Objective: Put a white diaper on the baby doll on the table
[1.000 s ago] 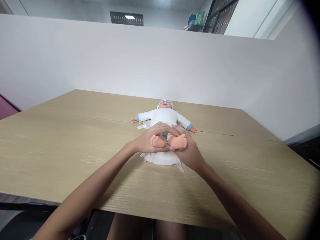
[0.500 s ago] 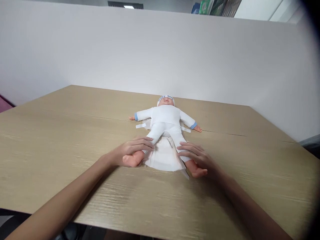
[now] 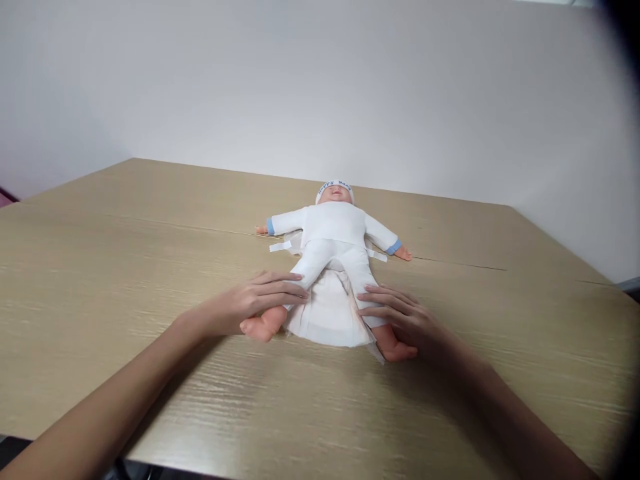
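A baby doll (image 3: 334,223) in a white suit with blue cuffs lies on its back, head away from me, arms and legs spread. Beneath its hips and between its legs is an unfolded white diaper (image 3: 327,313), its tabs sticking out on both sides of the waist. My left hand (image 3: 263,298) rests with outstretched fingers across the doll's lower leg on the left. Over the other lower leg lies my right hand (image 3: 397,310), fingers straight and slightly apart. Both thumbs are hidden. The doll's bare feet poke out below my hands.
The doll and diaper lie on a light wooden table (image 3: 150,267) with a seam running across it. A plain pale wall (image 3: 300,87) rises behind the table's far edge. The table's near edge shows at the bottom left.
My view has tilted down, so the wall's top edge and the shelf items behind it have mostly left the picture. Both hands stay on the doll's legs, nearly still.
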